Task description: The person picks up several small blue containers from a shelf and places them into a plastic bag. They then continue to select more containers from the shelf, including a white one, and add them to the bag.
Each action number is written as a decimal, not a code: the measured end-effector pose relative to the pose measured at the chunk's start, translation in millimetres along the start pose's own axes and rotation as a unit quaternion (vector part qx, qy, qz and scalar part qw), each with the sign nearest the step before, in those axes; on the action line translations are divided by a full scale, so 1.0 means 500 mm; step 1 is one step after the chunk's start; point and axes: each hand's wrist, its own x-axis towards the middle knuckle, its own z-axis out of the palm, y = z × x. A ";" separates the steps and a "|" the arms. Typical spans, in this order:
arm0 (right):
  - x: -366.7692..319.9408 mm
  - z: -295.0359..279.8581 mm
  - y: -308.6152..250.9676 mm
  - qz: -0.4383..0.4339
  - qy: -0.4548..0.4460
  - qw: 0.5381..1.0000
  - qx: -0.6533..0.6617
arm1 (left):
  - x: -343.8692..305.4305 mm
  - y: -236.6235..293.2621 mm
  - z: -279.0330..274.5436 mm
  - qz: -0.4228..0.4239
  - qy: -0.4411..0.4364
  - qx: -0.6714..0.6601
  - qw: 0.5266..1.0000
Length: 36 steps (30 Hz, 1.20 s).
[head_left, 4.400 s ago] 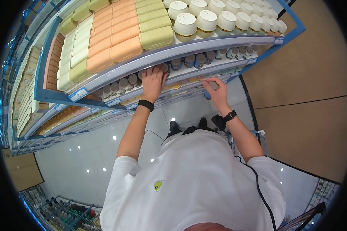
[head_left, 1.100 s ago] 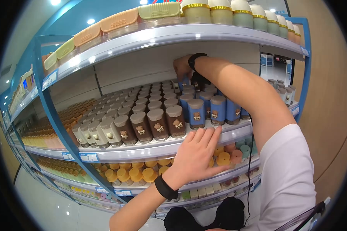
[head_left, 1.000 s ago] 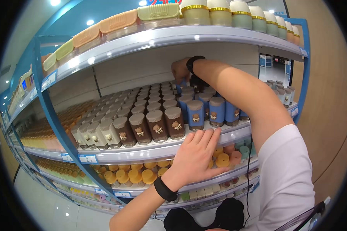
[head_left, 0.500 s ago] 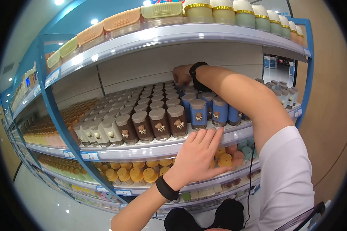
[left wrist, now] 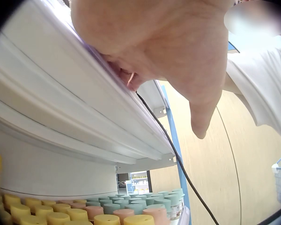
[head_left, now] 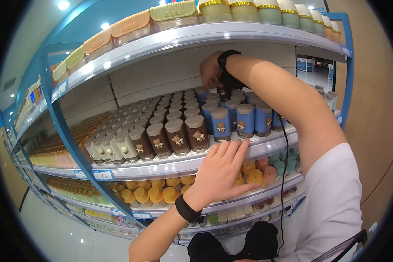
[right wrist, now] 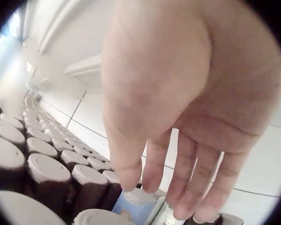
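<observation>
My right hand reaches over the rows to the back of the middle shelf, fingers pointing down and spread apart. In the right wrist view, its thumb and fingertips hover right at the grey lid of a blue cup, standing beside the brown cups. More blue cups with a bear figure stand at the front, right of the brown cups and the pale cups. My left hand rests flat on the front edge of that shelf, fingers straight, thumb out to the side.
Above my right arm runs the upper shelf, bearing lidded boxes and white-topped jars. Yellow-lidded cups stand on the shelf below. A black cable hangs by the right arm. A blue post stands at left.
Since the earliest frame, the left hand left the brown cups for the shelf edge and the right reached to the back. The blue cup it held there was lowered; its fingers have since loosened and lifted.
</observation>
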 end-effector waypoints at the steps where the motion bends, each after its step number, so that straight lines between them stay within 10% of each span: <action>1: -0.041 0.003 -0.013 0.030 -0.027 0.999 0.014 | 0.000 0.001 -0.001 -0.002 -0.003 -0.001 1.000; 8: -0.050 0.057 0.003 0.044 -0.101 0.986 0.125 | -0.004 0.003 0.003 0.007 0.013 -0.014 1.000; 16: -0.060 0.024 0.058 -0.003 0.054 0.992 0.115 | -0.002 0.005 -0.003 0.012 0.019 -0.028 0.999; 36: 0.039 0.082 0.051 -0.001 0.077 0.997 0.027 | -0.008 -0.004 0.003 0.014 0.023 -0.032 0.999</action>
